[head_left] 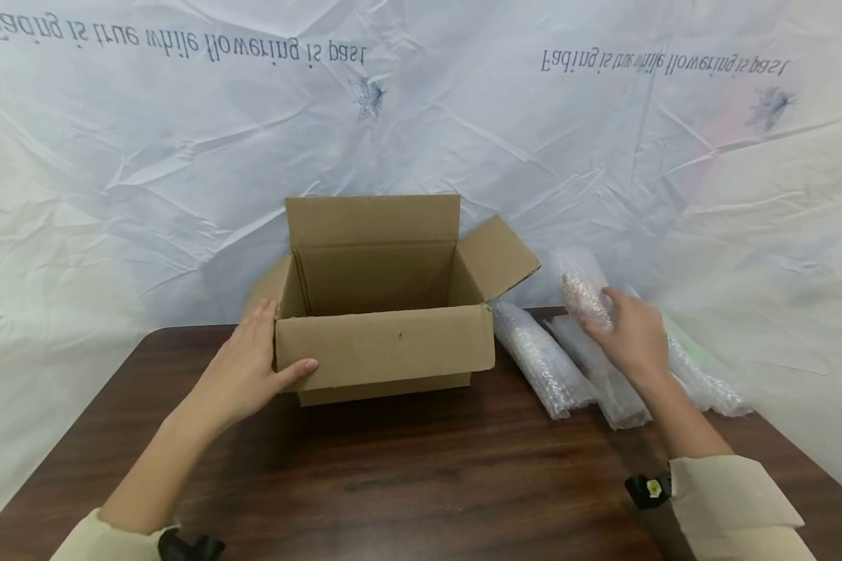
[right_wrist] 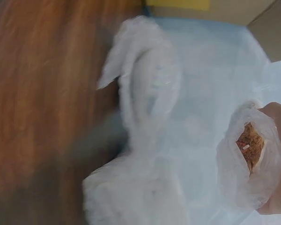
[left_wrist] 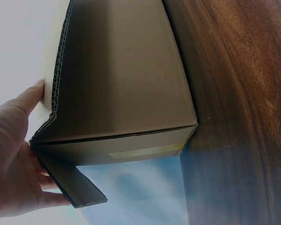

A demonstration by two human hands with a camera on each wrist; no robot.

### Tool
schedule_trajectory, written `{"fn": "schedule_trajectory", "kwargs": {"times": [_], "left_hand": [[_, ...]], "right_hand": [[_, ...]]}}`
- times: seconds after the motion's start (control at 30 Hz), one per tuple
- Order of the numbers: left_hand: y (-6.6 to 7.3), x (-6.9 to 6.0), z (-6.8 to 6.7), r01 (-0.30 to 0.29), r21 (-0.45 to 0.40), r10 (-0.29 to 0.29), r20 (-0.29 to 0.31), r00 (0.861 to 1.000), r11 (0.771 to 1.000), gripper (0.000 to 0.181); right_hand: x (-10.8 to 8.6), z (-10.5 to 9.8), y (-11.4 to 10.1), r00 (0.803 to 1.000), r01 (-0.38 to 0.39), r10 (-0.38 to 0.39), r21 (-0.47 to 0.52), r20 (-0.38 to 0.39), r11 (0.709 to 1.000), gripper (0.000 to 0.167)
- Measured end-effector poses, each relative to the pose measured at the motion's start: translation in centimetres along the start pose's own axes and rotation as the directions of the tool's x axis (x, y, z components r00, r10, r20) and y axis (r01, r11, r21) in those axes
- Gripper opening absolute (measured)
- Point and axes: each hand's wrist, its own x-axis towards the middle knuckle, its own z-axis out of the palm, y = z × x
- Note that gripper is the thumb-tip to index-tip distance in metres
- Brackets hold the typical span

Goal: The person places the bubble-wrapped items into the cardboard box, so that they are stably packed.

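Right hand (head_left: 635, 335): fingers curled round bubble-wrapped roll (head_left: 581, 287) | left hand (head_left: 242, 378): fingers gripped cardboard box (head_left: 386, 347) | light squeeze seemed best

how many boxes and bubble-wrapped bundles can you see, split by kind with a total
Cardboard box: 1
Bubble-wrapped bundles: 4 visible, one partly hidden
Total: 5
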Motion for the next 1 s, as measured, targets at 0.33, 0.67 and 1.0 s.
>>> {"fn": "schedule_trajectory", "kwargs": {"times": [0.33,0.67,1.0], "left_hand": [[-0.1,0.1,-0.1,0.002,0.002,-0.002,0.017,1.000,1.000,0.104],[0.0,0.3,0.0,0.003,0.012,-0.004,0.011,1.000,1.000,0.105],[-0.1,0.3,0.1,-0.001,0.019,0.001,-0.003,1.000,1.000,0.104]], "right_hand": [[1.3,-3.1,-3.8,0.982,0.016,0.007,0.120,-0.188,0.993,0.055],[2.6,-5.2,-8.1,0.913,0.178,-0.081,0.213,-0.401,0.961,0.054],[3.2,-5.0,-13.1,0.813,0.438,-0.295,0.194,-0.502,0.878,0.053]]}}
